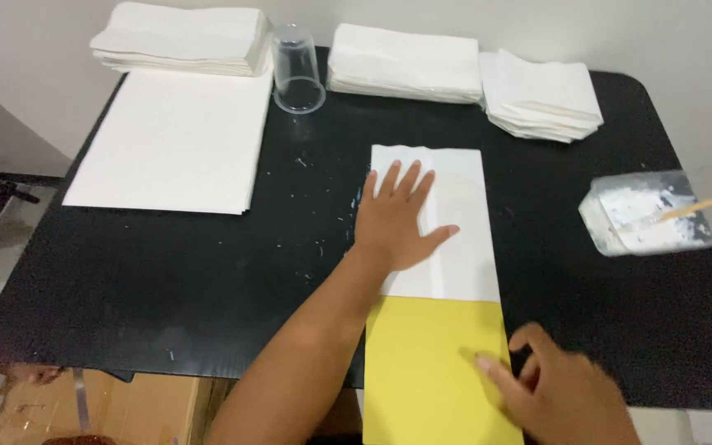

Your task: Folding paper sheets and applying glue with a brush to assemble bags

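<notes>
one long white-and-yellow paper bag point(442, 280) flat at table centre-near | left hand point(395, 218) fingers spread, pressing its white part | right hand point(555, 387) fingertips flat on yellow end | far: three white paper stacks point(405, 62), one clear plastic cup point(297, 70) | left: one white sheet pile point(175, 140) | right: one glue tub with stick point(644, 214) | black table point(166, 280)

Craft wkshop: paper stacks point(405, 62), glue tub point(644, 216), black table point(166, 280).
</notes>
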